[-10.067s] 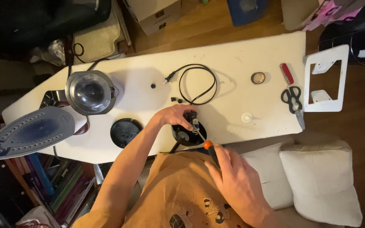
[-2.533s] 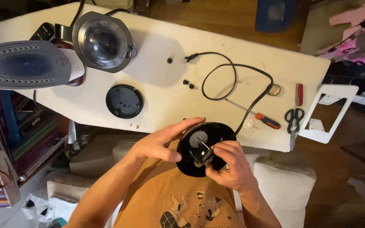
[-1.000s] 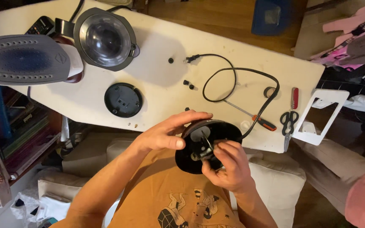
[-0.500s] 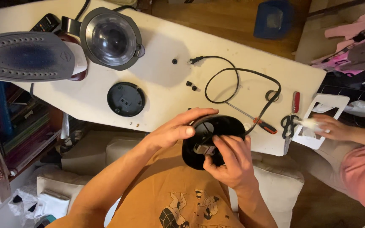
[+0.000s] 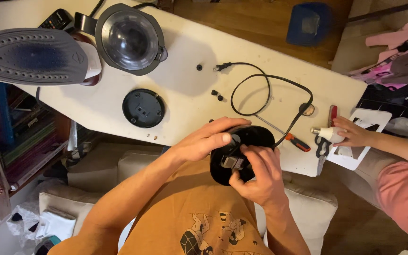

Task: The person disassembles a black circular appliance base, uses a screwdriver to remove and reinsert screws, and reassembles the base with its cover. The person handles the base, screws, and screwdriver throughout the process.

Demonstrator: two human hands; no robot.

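Now | black base [image 5: 223,172] between 2 hands | left hand [image 5: 208,139] grips rim, right hand [image 5: 256,172] pinches centre (cord attached)

Home living room: sofa cushions [image 5: 308,212], ironing board [image 5: 185,80], iron [image 5: 29,56], wood floor [image 5: 242,23]

The person wears a short-sleeved, mustard-orange T-shirt [image 5: 185,217]. A dark line-drawn print [image 5: 208,233] of small cartoon-like figures and angular shapes sits on the chest, toward 6 o'clock in view. Both forearms are bare from elbow to wrist. The left hand [image 5: 204,140] and right hand [image 5: 257,175] are bare: no gloves, rings, watch or bands show.
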